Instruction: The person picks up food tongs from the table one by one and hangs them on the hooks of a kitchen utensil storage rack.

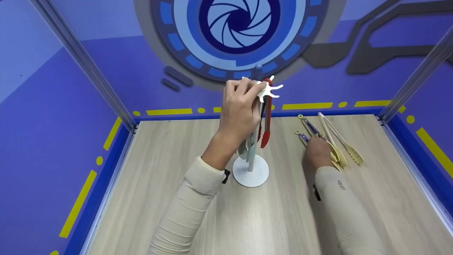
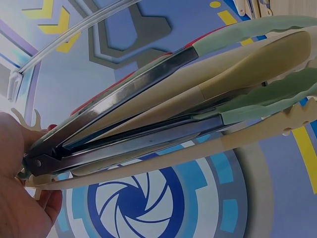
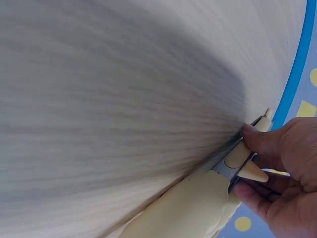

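Observation:
My left hand (image 1: 239, 109) grips the top of a white utensil stand, beside its hooked crown (image 1: 270, 91). Red-tipped tongs (image 1: 268, 122) hang from the crown. In the left wrist view, steel tongs with green tips (image 2: 124, 94) and beige tongs (image 2: 198, 147) hang close to that hand's fingers; its hold on the stand is partly hidden there. Over on the right of the table, my right hand (image 1: 317, 152) pinches cream-tipped tongs (image 3: 183, 203) by their metal arms, thumb on one side and fingers on the other. The tongs lie low against the tabletop.
The stand's round white base (image 1: 251, 179) sits mid-table. Beyond the right hand lie beige tongs (image 1: 354, 154) and another pair of tongs with a ring end (image 1: 300, 116). Blue patterned walls (image 1: 106, 71) enclose the wooden table (image 1: 170, 148) at the back and sides.

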Tool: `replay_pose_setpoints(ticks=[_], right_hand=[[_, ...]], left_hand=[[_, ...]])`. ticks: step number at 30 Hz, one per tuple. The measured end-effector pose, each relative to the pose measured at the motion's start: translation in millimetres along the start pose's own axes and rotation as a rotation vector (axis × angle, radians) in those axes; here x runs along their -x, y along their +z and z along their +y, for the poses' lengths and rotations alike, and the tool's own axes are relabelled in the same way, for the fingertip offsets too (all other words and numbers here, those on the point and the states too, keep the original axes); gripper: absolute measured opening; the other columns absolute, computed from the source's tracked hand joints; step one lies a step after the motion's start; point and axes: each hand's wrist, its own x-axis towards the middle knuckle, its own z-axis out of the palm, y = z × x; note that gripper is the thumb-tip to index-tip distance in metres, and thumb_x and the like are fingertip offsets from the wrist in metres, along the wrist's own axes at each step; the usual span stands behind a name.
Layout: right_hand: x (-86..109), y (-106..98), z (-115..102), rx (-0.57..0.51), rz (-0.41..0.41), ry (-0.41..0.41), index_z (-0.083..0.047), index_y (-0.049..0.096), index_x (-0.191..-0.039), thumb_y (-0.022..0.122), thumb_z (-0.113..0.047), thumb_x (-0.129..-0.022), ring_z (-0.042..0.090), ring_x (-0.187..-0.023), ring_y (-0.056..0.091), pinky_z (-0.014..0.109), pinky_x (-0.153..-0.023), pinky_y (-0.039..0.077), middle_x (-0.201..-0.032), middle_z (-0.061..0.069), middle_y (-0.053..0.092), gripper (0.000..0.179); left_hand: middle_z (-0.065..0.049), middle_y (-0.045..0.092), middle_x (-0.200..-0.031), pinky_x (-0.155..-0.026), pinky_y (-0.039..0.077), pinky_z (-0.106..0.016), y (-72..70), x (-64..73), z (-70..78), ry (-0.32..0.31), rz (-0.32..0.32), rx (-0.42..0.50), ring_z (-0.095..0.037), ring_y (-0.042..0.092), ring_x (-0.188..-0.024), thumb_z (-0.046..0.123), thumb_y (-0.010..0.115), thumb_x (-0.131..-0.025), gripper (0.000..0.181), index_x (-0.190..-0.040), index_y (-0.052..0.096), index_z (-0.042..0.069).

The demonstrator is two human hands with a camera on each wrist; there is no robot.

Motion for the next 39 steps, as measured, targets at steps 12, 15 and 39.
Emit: replay_pose_setpoints(ticks=[12,15,39], right_hand=[[-2.4,-1.7,7.3,-0.042,-0.043,0.012,0.014,0.069,-0.094,0.06,-0.004,-0.09,0.038,-0.075,0.071,0.055,-0.065,0.06,-0.087,0.032,0.071,0.02],[-1.9,-3.7,8.8,-0.083,-0.052,0.034,0.014,0.068,-0.093,0.057,-0.003,-0.092,0.032,-0.07,0.065,0.052,-0.062,0.058,-0.084,0.028,0.07,0.02],[23.8,-32.9,-10.6,-0.454,0.113,0.027,0.007,0.065,-0.137,0.059,-0.013,-0.104,0.039,-0.094,0.063,0.056,-0.079,0.052,-0.108,0.028,0.066,0.039]], left_hand=[[-0.002,0.068,-0.117,-0.099,0.047,-0.035,-2.2,-0.2,1.2,-0.017,-0.023,0.005,-0.023,0.05,-0.116,0.013,0.063,-0.105,0.032,-0.133,0.076,0.023],[-0.002,0.069,-0.118,-0.099,0.048,-0.035,-3.4,-0.1,1.7,-0.011,-0.029,0.001,-0.023,0.05,-0.116,0.014,0.063,-0.105,0.031,-0.132,0.076,0.023],[-0.001,0.074,-0.112,-0.09,0.043,-0.039,-5.7,-4.1,-1.8,0.007,0.039,-0.081,-0.025,0.055,-0.105,0.016,0.064,-0.103,0.026,-0.122,0.081,0.024]])
